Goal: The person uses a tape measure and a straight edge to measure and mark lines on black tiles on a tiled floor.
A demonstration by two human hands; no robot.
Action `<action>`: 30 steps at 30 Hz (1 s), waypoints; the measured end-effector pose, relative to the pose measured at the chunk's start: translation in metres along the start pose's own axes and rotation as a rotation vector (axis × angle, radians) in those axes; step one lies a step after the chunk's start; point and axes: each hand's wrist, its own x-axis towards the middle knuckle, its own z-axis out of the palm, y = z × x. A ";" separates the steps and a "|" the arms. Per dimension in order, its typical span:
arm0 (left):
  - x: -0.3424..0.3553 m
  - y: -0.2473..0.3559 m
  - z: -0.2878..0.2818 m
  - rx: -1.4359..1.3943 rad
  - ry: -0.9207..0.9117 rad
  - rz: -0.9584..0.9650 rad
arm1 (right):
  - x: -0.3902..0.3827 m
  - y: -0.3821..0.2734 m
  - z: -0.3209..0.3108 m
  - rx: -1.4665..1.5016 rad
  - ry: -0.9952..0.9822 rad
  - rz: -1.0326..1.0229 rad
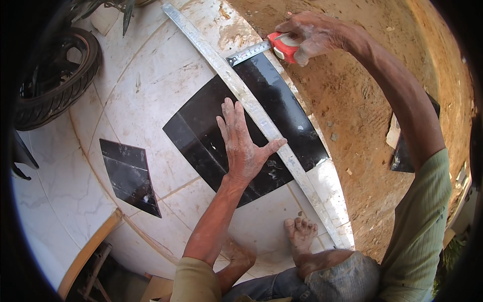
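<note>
A large black tile (201,126) lies on the white tiled floor, with a long metal straightedge (256,113) across it. My left hand (241,138) is spread over the tile, its thumb on the straightedge and its fingers on the black surface to the left. At the far right end of the tile, my right hand (314,38) grips a red and white tape measure (283,48). A short length of the tape's blade (250,52) is pulled out, its end at the straightedge beside the tile's far edge.
A smaller black tile piece (132,176) lies to the left. At the upper left stands a motorbike wheel (60,80). Brown bare soil (347,121) borders the floor on the right, with another dark piece (403,153) there. My bare foot (302,236) is near the straightedge's close end.
</note>
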 end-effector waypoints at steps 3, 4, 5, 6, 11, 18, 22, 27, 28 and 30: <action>0.014 0.011 0.005 0.052 0.009 -0.135 | -0.004 -0.002 0.002 0.050 0.034 0.002; 0.016 0.012 0.008 0.052 0.010 -0.138 | -0.006 -0.005 0.002 0.075 0.051 0.003; 0.018 0.013 0.011 0.074 0.006 -0.165 | -0.009 -0.006 0.000 0.100 0.069 0.007; 0.019 0.014 0.013 0.097 0.001 -0.192 | -0.010 -0.006 -0.003 0.112 0.077 0.010; 0.017 0.012 0.013 0.121 -0.010 -0.160 | -0.004 0.011 0.006 0.151 0.014 -0.016; 0.015 0.007 0.012 0.122 -0.027 -0.146 | 0.002 0.018 0.015 0.054 0.076 0.021; 0.017 0.010 0.014 0.116 -0.030 -0.128 | -0.002 0.035 0.025 0.094 0.147 -0.038; 0.017 0.011 0.007 0.105 -0.030 -0.154 | -0.007 0.007 0.011 -0.001 0.080 0.012; 0.017 0.011 0.007 0.100 -0.033 -0.151 | -0.008 0.009 0.012 -0.002 0.080 0.018; 0.017 0.012 0.007 0.111 -0.043 -0.152 | -0.008 0.014 0.015 0.000 0.107 -0.011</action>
